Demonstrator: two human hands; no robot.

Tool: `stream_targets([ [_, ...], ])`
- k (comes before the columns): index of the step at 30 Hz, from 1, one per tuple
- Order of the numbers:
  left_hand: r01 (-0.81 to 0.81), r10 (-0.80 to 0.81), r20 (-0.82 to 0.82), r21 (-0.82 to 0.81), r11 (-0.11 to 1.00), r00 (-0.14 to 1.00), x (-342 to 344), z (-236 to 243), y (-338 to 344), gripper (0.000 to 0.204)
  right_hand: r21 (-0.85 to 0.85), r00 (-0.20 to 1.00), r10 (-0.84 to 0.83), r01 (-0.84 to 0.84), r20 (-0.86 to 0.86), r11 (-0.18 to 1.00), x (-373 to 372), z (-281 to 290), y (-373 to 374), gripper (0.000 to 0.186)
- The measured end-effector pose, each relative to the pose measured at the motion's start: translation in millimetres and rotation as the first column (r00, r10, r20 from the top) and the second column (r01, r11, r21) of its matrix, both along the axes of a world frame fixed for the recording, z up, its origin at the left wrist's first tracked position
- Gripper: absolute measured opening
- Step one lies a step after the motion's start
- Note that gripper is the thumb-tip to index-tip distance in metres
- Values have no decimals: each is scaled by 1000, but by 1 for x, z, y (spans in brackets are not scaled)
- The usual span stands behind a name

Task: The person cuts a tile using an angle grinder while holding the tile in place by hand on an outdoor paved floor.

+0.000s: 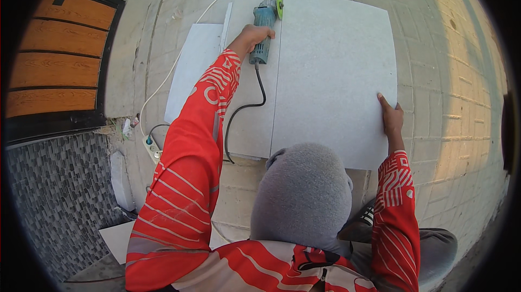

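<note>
By the far left corner of the large pale tile (336, 75), the angle grinder (265, 18) points away from you, its long axis nearly parallel to the tile's left edge, green disc (279, 5) standing edge-on at its head. Your left arm (190, 145) stretches forward, left grip (256, 38) closed around the body; your right arm (395, 205) reaches forward, right grip (392, 118) at the tile's right edge; whether it clamps, I can't tell.
</note>
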State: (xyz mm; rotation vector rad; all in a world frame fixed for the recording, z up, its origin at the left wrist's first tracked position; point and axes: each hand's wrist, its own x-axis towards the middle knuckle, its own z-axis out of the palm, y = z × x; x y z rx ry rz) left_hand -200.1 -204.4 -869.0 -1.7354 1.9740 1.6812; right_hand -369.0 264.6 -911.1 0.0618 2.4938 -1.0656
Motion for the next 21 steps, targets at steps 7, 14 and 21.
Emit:
stream_targets([
  [7, 15, -15, 1, 13, 1000, 1000, 5, -2, -4, 36, 21, 1000, -10, 10, -12, 1000, 0, 4, -4, 82],
  [14, 10, -10, 8, 27, 1000, 1000, 5, 3, 5, 37, 14, 1000, -6, 6, -9, 1000, 2, 9, -3, 83],
  [21, 19, -19, 4, 18, 1000, 1000, 7, 2, 6, 37, 19, 1000, -6, 6, -2, 1000, -3, 0, 1, 91],
])
